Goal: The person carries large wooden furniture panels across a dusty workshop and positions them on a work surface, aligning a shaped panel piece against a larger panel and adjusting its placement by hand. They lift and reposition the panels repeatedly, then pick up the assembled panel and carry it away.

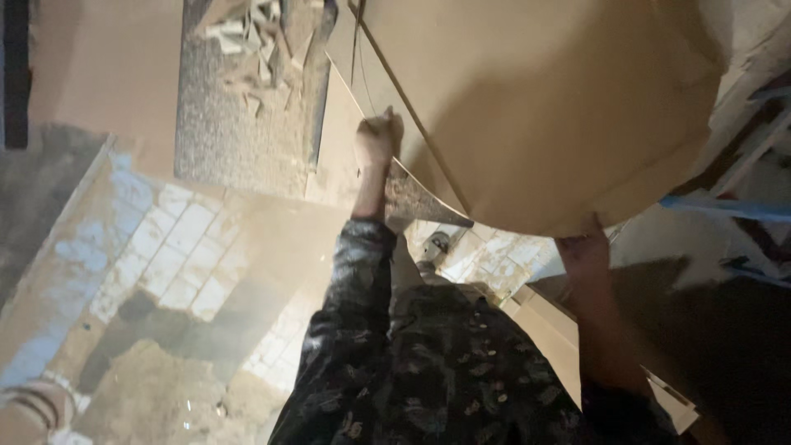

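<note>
Above the tiled floor [177, 247], left hand [377, 140] and right hand [583, 247] grip a round-edged fibreboard panel [544, 99], its long axis running toward the upper left.

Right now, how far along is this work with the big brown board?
Done, by the look of it: offcuts lie heaped on the speckled slab. In hand: the left hand presses on the edge of a lower sheet, and the right hand grips the rim of the big curved board. Left: the board is not set down; its end state cannot be told.
</note>
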A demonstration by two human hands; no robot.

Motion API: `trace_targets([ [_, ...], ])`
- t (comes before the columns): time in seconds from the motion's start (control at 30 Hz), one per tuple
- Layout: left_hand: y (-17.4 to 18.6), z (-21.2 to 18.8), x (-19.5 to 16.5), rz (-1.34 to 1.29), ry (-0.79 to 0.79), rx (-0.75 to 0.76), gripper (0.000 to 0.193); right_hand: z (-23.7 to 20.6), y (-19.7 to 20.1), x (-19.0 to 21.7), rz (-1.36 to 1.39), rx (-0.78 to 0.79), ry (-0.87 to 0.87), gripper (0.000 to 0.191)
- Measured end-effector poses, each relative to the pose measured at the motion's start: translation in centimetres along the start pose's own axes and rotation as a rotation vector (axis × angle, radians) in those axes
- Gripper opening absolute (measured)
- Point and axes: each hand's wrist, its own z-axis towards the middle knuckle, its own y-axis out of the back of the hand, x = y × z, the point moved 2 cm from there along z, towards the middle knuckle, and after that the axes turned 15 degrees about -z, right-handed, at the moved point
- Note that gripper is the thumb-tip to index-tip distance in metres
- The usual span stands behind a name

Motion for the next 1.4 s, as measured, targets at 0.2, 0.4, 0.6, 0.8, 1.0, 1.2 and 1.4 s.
trace_targets([
  [0.2, 2.4, -4.8, 5.0, 0.046, 0.033, -0.059, 0.058, 0.5, 6.5, 5.7, -0.065, -0.035, 0.083, 0.039],
  [0.4, 2.7, -4.1, 5.1, -0.044, -0.047, -0.048, 0.051, 1.1, 7.0, 6.7, -0.139, -0.054, 0.077, 0.04],
  [0.6, 2.9, -1.5, 4.0, -0.097, 0.029, 0.0, 0.046, 0.0, 6.2, 5.1, -0.181, -0.043, 0.039, 0.041],
  [0.8, 2.9, 0.7, 3.2, -0.196, -0.062, 0.048, 0.044, -1.0, 5.8, 3.9, -0.332, -0.056, 0.027, 0.039],
  [1.0, 3.2, 0.9, 3.8, -0.134, -0.026, 0.025, 0.04, -1.7, 5.3, 2.8, -0.346, -0.033, 0.003, 0.036],
  [1.2, 3.1, -3.9, 5.8, -0.35, -0.062, 0.056, 0.038, -3.1, 5.0, 2.3, -0.316, -0.011, 0.012, 0.033],
  [1.4, 2.9, -6.1, 7.2, -0.051, 0.187, -0.042, 0.055, -4.6, 5.2, 0.8, -0.289, 0.018, -0.017, 0.03],
])
